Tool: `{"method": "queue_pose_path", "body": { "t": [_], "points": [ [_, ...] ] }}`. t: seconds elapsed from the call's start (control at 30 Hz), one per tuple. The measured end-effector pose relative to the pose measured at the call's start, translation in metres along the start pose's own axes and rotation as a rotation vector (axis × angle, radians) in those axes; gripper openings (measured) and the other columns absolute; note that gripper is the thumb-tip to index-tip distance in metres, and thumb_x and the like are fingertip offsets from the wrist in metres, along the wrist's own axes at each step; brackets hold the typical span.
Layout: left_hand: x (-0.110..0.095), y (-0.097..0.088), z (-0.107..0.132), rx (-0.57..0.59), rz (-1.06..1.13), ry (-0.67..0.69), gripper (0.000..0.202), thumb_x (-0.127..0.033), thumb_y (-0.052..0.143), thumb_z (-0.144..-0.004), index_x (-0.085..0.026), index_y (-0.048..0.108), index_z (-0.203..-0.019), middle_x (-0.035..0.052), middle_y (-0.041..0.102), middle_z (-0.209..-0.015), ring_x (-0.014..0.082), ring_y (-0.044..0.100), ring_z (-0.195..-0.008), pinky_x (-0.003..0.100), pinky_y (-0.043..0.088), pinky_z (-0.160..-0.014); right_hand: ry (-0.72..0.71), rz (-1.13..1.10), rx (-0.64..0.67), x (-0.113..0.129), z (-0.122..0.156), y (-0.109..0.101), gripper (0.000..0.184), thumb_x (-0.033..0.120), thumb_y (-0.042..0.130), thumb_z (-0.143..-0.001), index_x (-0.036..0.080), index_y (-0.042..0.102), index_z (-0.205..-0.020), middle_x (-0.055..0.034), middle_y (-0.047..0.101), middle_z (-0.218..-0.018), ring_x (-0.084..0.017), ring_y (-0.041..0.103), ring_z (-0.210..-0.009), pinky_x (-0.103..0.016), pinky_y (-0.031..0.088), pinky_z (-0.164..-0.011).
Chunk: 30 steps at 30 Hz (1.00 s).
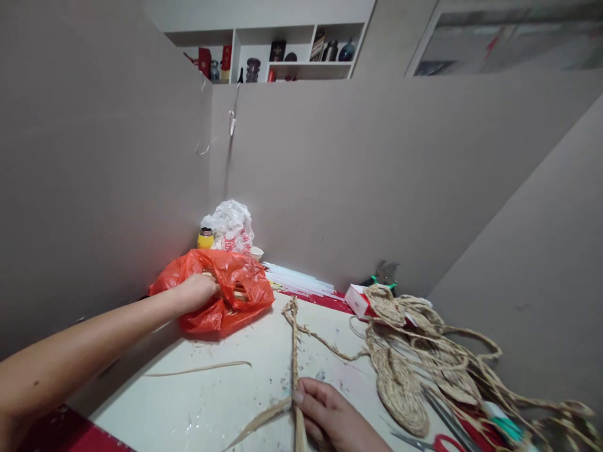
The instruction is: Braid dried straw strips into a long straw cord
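My left hand reaches into the red plastic bag at the back left of the table, fingers closed around pale straw strips inside it. My right hand at the near edge is closed on a braided straw rope that runs away from me across the white table. A loose flat straw strip sticks out to the left from under my right fingers.
Coiled woven straw mats and tangled straw rope lie at right, with red-handled scissors, a red-white box and pliers. A white bag, a yellow bottle and white sticks sit at the back. Brown partitions enclose the table.
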State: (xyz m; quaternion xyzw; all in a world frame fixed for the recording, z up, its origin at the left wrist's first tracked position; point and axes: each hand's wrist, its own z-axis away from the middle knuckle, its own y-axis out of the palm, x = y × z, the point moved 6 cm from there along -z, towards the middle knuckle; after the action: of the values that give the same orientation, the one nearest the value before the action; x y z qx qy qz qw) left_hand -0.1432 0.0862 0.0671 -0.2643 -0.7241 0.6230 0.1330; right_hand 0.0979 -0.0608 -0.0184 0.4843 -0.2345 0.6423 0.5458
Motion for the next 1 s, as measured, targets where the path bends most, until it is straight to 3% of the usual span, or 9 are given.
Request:
{"method": "queue_pose_path", "body": {
  "t": [0.1,0.23,0.37,0.53,0.73,1.0],
  "points": [
    [0.008,-0.006,-0.002,0.058,0.074,-0.022,0.017,-0.027,0.049,-0.077,-0.022,0.065,-0.081,0.0011,0.064,-0.084,0.0144,0.057,-0.075,0.021,0.04,-0.067,-0.007,0.029,0.006,0.002,0.001,0.001,0.044,0.056,0.069,-0.065,0.018,0.048,-0.07,0.0123,0.028,-0.04,-0.002,0.013,-0.033,-0.017,0.017,-0.036],
    [0.022,-0.023,-0.003,0.147,0.266,-0.147,0.011,-0.029,0.056,-0.067,-0.018,0.055,-0.069,-0.0035,0.051,-0.061,0.0103,0.044,-0.056,0.02,0.031,-0.051,-0.01,0.027,0.017,0.001,0.002,0.0,0.043,0.056,0.069,-0.066,0.018,0.048,-0.07,0.0117,0.029,-0.04,-0.002,0.015,-0.033,-0.017,0.018,-0.036],
    [0.026,-0.035,-0.004,0.139,0.412,-0.179,0.019,-0.035,0.058,-0.065,-0.018,0.052,-0.071,-0.0049,0.048,-0.064,0.0097,0.043,-0.058,0.02,0.032,-0.054,-0.006,0.005,0.023,-0.002,0.0,-0.001,0.041,0.054,0.069,-0.067,0.019,0.049,-0.07,0.0109,0.028,-0.041,-0.004,0.023,-0.035,-0.018,0.022,-0.039],
    [0.029,-0.033,-0.01,0.104,0.383,-0.216,0.029,-0.043,0.044,-0.075,-0.017,0.052,-0.063,-0.0027,0.047,-0.059,0.0107,0.042,-0.057,0.022,0.032,-0.055,-0.018,-0.024,-0.007,-0.002,-0.001,-0.002,0.042,0.051,0.072,-0.065,0.019,0.046,-0.067,0.0111,0.028,-0.044,-0.002,0.02,-0.035,-0.017,0.021,-0.04],
    [0.028,-0.032,-0.018,0.134,0.334,-0.182,0.03,-0.043,0.045,-0.076,-0.019,0.062,-0.081,0.0007,0.063,-0.077,0.0133,0.052,-0.069,0.021,0.039,-0.064,-0.027,-0.015,0.015,0.001,0.002,0.002,0.043,0.053,0.07,-0.066,0.019,0.044,-0.066,0.0115,0.029,-0.042,-0.002,0.014,-0.034,-0.017,0.014,-0.036],
    [0.039,-0.03,-0.026,0.137,0.341,-0.225,0.026,-0.036,0.047,-0.073,-0.015,0.062,-0.071,-0.0007,0.057,-0.061,0.0116,0.049,-0.057,0.021,0.039,-0.054,-0.035,0.024,0.021,0.002,0.0,0.001,0.043,0.054,0.068,-0.068,0.018,0.045,-0.067,0.0116,0.03,-0.04,-0.002,0.014,-0.033,-0.017,0.01,-0.035]
  ]
}}
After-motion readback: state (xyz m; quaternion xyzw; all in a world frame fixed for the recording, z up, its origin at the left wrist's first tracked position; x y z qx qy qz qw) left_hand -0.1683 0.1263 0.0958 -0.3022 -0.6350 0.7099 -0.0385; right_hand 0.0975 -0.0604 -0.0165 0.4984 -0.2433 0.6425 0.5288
